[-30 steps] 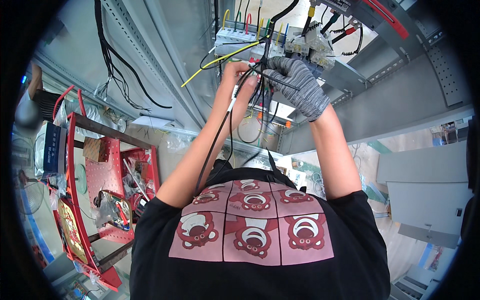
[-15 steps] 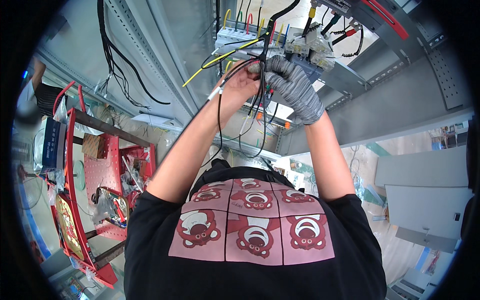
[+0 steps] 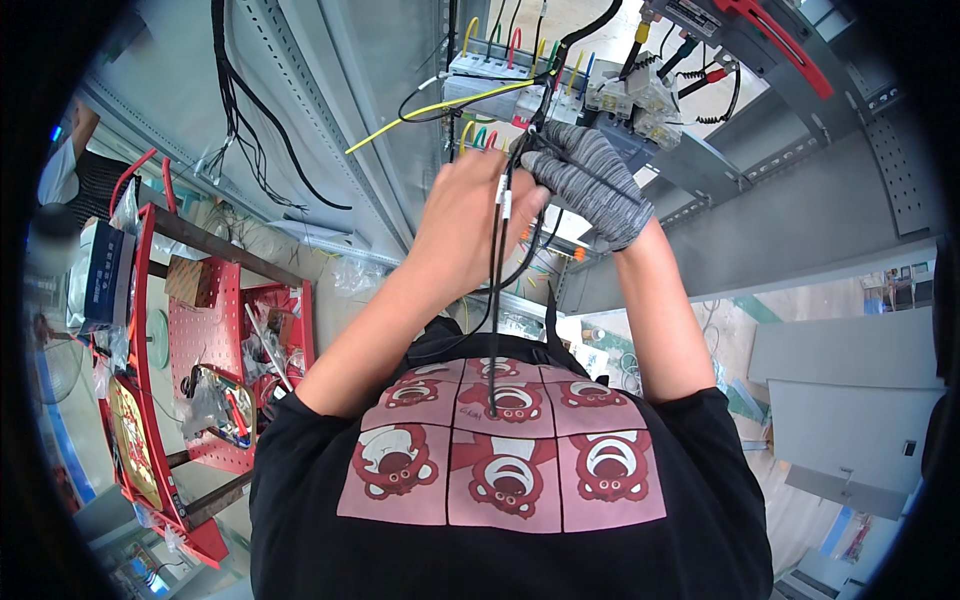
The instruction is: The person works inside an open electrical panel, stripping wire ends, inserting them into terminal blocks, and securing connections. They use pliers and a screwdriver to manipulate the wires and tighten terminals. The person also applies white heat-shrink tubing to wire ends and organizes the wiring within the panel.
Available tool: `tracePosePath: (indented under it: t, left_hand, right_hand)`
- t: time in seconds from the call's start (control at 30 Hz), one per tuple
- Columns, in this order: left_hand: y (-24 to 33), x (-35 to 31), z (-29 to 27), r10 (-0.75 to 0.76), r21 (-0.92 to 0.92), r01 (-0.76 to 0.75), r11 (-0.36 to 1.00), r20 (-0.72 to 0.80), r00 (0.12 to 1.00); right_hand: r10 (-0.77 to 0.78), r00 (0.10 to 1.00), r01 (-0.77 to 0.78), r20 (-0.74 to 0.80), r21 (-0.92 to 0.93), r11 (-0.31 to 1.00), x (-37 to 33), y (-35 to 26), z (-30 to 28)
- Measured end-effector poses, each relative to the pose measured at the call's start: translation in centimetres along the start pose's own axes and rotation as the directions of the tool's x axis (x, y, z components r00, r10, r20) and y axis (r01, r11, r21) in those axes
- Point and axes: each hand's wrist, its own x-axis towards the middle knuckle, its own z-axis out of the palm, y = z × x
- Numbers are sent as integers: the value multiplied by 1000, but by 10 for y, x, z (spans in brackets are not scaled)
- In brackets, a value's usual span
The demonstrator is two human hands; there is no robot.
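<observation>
A bundle of thin black wires (image 3: 495,270) with white sleeves hangs down between my hands, its lower ends over my shirt front. My bare left hand (image 3: 462,222) is closed around the wires, its thumb and fingertips at the bundle. On the other side my right hand (image 3: 592,185), in a grey striped knit glove, pinches the same bundle a little higher; its fingertips are partly hidden by the wires. A yellow wire (image 3: 440,112) sticks out leftward from the bundle above my left hand. The thick black cable (image 3: 592,28) runs up from there.
Circuit breakers (image 3: 490,68) with coloured wires and clear terminal covers (image 3: 635,98) sit just beyond my hands. Grey cabinet rails (image 3: 310,110) flank them. A red tool cart (image 3: 215,330) stands at left. Behind it is part of another person (image 3: 85,160). Grey panels (image 3: 850,380) are at right.
My left hand has turned over and closed around the wires. The white-sleeved wires have swung from left of the hand to hang between my hands. My right hand stays at the bundle.
</observation>
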Motion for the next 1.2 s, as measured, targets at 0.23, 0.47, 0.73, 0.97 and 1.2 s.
tracePosePath:
  t: [0.23, 0.47, 0.73, 0.97, 1.2]
  left_hand:
    - [-24, 0, 10, -464, -730, 639, 242, 491, 737]
    - [-36, 8, -1, -257, -712, 697, 88, 659, 706]
    - [-22, 6, -15, -199, -78, 223, 972, 240, 950]
    - [-19, -14, -7, 46, -48, -39, 998, 149, 988]
    - [-41, -10, 9, -333, -729, 666, 157, 596, 731]
  right_hand:
    - [-48, 997, 30, 67, 248, 968, -2, 14, -6]
    - [-18, 994, -16, 112, 300, 954, -4, 12, -6]
    - [159, 982, -180, 100, 257, 949, -1, 0, 4]
    - [-46, 998, 37, 34, 228, 973, -7, 17, 6]
    - [-101, 991, 80, 84, 227, 971, -11, 10, -3]
